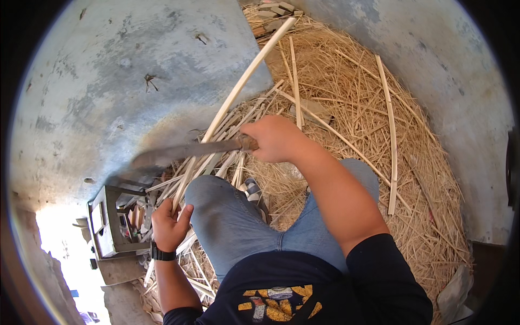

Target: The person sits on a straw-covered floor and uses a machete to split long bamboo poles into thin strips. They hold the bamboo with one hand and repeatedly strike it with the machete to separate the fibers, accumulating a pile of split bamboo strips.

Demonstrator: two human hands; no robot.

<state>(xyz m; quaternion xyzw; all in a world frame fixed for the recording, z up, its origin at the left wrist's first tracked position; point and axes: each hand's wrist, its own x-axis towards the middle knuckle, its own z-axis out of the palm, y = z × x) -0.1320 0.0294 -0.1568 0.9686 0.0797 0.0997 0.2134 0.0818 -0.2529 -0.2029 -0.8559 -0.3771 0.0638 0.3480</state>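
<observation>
The right hand [275, 138] is wrapped around the handle of a long, dull brown metal knife [197, 150], just right of a long, flat, pale wooden strip [249, 73]. The blade crosses in front of the strip's lower half; whether they touch, I cannot tell. The left hand [170, 227], wearing a black wristwatch [162, 253], pinches the strip's lower end between thumb and fingers. Right of that end are faded blue denim jeans [233, 216]; left, a grey open-fronted box [111, 246]. Dry straw-coloured shavings [433, 189] spread well right of the strip.
</observation>
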